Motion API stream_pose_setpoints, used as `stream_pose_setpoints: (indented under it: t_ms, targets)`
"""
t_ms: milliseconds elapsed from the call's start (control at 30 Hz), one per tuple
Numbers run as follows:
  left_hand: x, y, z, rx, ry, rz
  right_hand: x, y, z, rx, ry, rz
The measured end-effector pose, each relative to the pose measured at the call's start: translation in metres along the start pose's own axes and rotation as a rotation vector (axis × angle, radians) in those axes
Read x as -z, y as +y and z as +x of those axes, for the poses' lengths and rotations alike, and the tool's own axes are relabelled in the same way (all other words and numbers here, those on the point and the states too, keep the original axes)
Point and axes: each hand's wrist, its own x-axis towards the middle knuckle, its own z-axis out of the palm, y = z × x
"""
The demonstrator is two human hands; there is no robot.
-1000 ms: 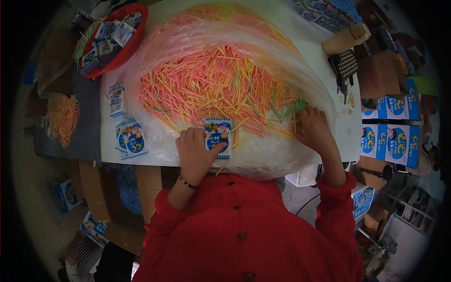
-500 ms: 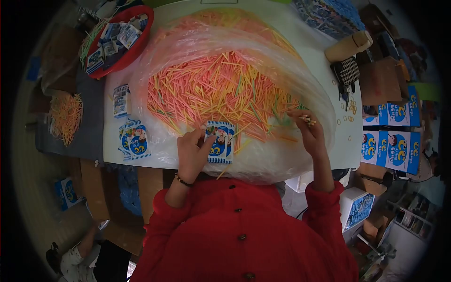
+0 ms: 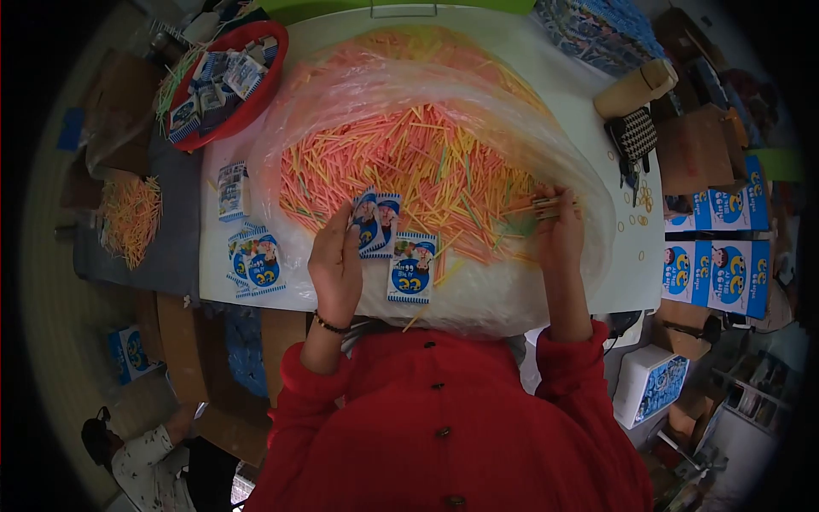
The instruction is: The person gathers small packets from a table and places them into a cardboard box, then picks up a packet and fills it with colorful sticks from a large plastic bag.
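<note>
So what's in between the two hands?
In the head view, the heap of coloured sticks on clear plastic lies between the left hand and the right hand, plus one blue packet lying flat.

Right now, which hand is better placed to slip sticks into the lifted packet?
The right hand, probably. It pinches a small bundle of sticks at the edge of the pile, free to carry them across. The left hand is occupied holding the packet up.
</note>
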Motion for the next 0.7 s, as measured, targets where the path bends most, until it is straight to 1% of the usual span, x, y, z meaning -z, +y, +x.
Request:
stream_pose_setpoints:
  t_ms: [33,67,100,133,167,200,233,267,300,333,367,400,433,467,500,533,567,600,633,700]
  targets:
    - [0.000,-0.001,0.004,0.001,0.028,0.000,0.000,-0.003,0.001,-0.002,-0.002,0.001]
    - [0.001,0.000,0.009,-0.001,0.030,0.003,-0.001,-0.005,0.002,-0.108,0.018,0.023]
    - [0.004,0.001,0.015,-0.097,0.016,0.201,-0.002,-0.007,0.003,-0.214,0.038,0.045]
    - [0.006,0.002,0.018,-0.192,0.001,0.402,-0.003,-0.007,0.002,-0.216,0.034,0.048]
    - [0.006,0.000,0.022,-0.191,0.002,0.409,-0.004,-0.006,0.000,-0.176,-0.036,0.003]
    - [0.005,-0.004,0.025,-0.193,0.065,0.335,-0.006,-0.004,-0.003,-0.134,-0.106,-0.038]
    - [0.006,-0.006,0.028,-0.196,0.127,0.262,-0.009,-0.003,-0.006,-0.136,-0.112,-0.031]
    - [0.008,-0.006,0.027,-0.198,0.130,0.273,-0.014,-0.003,-0.009,0.018,-0.091,-0.314]
    - [0.010,-0.004,0.025,0.103,0.055,-0.248,-0.018,0.000,-0.012,0.174,-0.069,-0.593]
    - [0.010,-0.001,0.024,0.403,-0.021,-0.766,-0.011,0.005,-0.012,0.170,-0.079,-0.582]
    - [0.007,0.000,0.025,0.567,-0.045,-1.041,0.002,0.011,-0.008,0.200,-0.196,-0.761]
    - [0.001,-0.002,0.022,0.606,-0.091,-1.126,0.007,0.016,-0.005,0.237,-0.315,-0.939]
    - [-0.004,-0.003,0.019,0.642,-0.136,-1.213,0.001,0.017,-0.007,0.245,-0.328,-0.928]
    - [-0.009,-0.002,0.014,0.646,-0.166,-1.225,-0.004,0.016,-0.009,0.374,-0.264,-0.892]
    - [-0.012,0.003,0.011,0.644,-0.155,-1.221,-0.009,0.014,-0.011,0.495,-0.195,-0.854]
    - [-0.015,0.007,0.007,0.648,-0.211,-1.214,-0.026,0.006,-0.015,0.491,-0.198,-0.852]
    - [-0.019,0.011,0.003,0.653,-0.273,-1.208,-0.043,-0.003,-0.021,0.363,-0.190,-0.594]
    - [-0.026,0.011,-0.003,0.667,-0.266,-1.203,-0.056,-0.007,-0.027,0.238,-0.175,-0.337]
    - [-0.032,0.012,-0.007,0.669,-0.277,-1.204,-0.060,-0.005,-0.030,0.241,-0.165,-0.338]
    - [-0.038,0.019,-0.006,0.928,-0.267,-1.368,-0.066,-0.004,-0.034,0.076,-0.289,-0.359]
